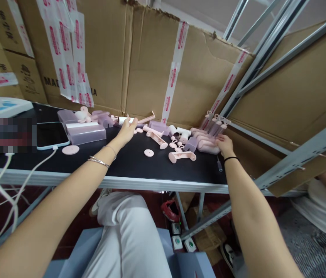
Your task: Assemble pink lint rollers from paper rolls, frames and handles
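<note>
My left hand (126, 133) reaches to the back of the black tabletop, its fingers curled by a white roll (122, 120). A pale pink bracket (147, 118) slants up beside the thumb; whether roll or bracket is gripped is hidden. My right hand (225, 146) has closed fingers at the end of a row of pale pink plastic pieces (209, 146). Translucent lilac covers (215, 125) stand behind that row. Between the hands lie pink brackets (182, 156), a pink disc (149, 153), more white rolls (184, 135) and a lilac cover (191, 144).
On the left are a lilac box-shaped cover (86, 133), a pink disc (70, 150), a phone (52, 135) on a cable and a white power strip (9, 107). Cardboard (151, 65) walls the back. A metal post (255, 69) rises at right, with another person (321, 208) beyond it.
</note>
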`<state>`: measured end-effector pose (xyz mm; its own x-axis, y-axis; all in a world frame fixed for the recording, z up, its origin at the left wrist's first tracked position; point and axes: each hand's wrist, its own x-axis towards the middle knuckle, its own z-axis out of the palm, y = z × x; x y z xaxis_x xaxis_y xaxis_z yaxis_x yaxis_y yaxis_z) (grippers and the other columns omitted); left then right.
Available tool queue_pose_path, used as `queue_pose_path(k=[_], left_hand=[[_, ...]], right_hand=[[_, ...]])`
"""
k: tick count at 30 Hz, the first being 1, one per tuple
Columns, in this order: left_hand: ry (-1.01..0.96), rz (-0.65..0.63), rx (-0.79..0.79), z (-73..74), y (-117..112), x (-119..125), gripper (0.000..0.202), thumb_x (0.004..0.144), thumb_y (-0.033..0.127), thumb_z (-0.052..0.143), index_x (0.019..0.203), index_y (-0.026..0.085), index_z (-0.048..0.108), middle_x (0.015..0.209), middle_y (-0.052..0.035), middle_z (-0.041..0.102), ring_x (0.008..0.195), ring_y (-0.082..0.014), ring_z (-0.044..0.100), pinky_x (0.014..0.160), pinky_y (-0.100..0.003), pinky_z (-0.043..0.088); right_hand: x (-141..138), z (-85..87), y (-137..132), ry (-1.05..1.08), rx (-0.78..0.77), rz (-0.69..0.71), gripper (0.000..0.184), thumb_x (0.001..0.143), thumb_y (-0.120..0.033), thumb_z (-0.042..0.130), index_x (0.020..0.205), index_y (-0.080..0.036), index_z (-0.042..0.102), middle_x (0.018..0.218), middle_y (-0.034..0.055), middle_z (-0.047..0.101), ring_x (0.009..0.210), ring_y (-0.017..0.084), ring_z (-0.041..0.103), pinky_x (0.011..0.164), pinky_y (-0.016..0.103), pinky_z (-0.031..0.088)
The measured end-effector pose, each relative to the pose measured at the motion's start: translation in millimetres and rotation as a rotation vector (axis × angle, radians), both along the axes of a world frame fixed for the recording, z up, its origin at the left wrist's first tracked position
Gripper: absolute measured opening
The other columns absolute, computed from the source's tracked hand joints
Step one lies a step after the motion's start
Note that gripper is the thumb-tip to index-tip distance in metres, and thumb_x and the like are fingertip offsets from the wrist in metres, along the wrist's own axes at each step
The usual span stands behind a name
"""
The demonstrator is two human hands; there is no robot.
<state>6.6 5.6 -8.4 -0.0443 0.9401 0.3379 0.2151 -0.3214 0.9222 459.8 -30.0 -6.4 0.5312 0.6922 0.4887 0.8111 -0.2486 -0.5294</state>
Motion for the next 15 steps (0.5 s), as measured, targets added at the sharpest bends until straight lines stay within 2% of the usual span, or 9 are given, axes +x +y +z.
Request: queue_pose_path(k=[3, 6, 8, 10, 12, 15], left_hand=[[0.014, 0.001, -0.012, 1.0, -1.4, 0.8, 0.065, 0.092, 0.051, 0.037, 0.141, 0.007, 0.034, 0.136, -0.0208, 0.05, 0.127, -0.0254, 0.048, 0.11, -0.039, 0.029], [0.016, -0.012, -0.031, 2.0, -2.7, 2.1, 0.067, 0.093, 0.05, 0.037, 0.142, 0.005, 0.03, 0.141, -0.0223, 0.045, 0.131, -0.0255, 0.044, 0.112, -0.037, 0.026], [0.017, -0.019, -0.032, 1.3, -2.7, 2.5, 0.068, 0.092, 0.05, 0.039, 0.142, 0.006, 0.031, 0.146, -0.0225, 0.039, 0.136, -0.0262, 0.039, 0.113, -0.037, 0.024], [0.02, -0.02, -0.03, -0.6, -1.8, 2.3, 0.07, 0.09, 0.053, 0.041, 0.142, 0.007, 0.032, 0.149, -0.0232, 0.035, 0.138, -0.0272, 0.035, 0.114, -0.038, 0.022], [0.023, -0.021, -0.028, -3.3, 0.2, 1.7, 0.071, 0.089, 0.054, 0.042, 0.142, 0.008, 0.033, 0.149, -0.0233, 0.035, 0.139, -0.0283, 0.034, 0.114, -0.039, 0.022], [0.036, 0.003, -0.019, -7.3, 4.5, 0.5, 0.066, 0.087, 0.053, 0.046, 0.138, 0.011, 0.039, 0.148, -0.022, 0.037, 0.138, -0.0303, 0.034, 0.113, -0.043, 0.023]], right_hand=[[-1.6, -7.0, -13.5, -0.029, -0.135, -0.107, 0.048, 0.078, -0.013, 0.052, 0.125, -0.003, 0.054, 0.121, 0.0234, 0.06, 0.115, 0.026, 0.057, 0.099, 0.034, 0.042], [-7.6, -12.2, -31.8, -0.139, -0.273, -0.238, 0.057, 0.081, -0.027, 0.056, 0.131, 0.001, 0.046, 0.13, 0.0312, 0.05, 0.121, 0.035, 0.053, 0.099, 0.041, 0.041], [-12.5, -16.4, -44.7, -0.165, -0.491, -0.237, 0.061, 0.079, -0.028, 0.059, 0.131, 0.001, 0.044, 0.127, 0.0323, 0.052, 0.115, 0.036, 0.057, 0.092, 0.041, 0.045], [-16.6, -20.9, -57.9, -0.183, -0.683, -0.185, 0.053, 0.078, -0.021, 0.059, 0.126, -0.001, 0.05, 0.12, 0.03, 0.058, 0.109, 0.033, 0.062, 0.087, 0.037, 0.048], [-19.9, -24.3, -71.6, -0.224, -0.756, -0.16, 0.043, 0.079, -0.015, 0.055, 0.12, -0.003, 0.055, 0.115, 0.028, 0.062, 0.108, 0.031, 0.064, 0.084, 0.034, 0.048], [-29.6, -22.7, -91.4, -0.277, -0.787, -0.171, 0.039, 0.083, -0.018, 0.052, 0.118, -0.004, 0.056, 0.113, 0.028, 0.063, 0.106, 0.031, 0.064, 0.081, 0.035, 0.048]])
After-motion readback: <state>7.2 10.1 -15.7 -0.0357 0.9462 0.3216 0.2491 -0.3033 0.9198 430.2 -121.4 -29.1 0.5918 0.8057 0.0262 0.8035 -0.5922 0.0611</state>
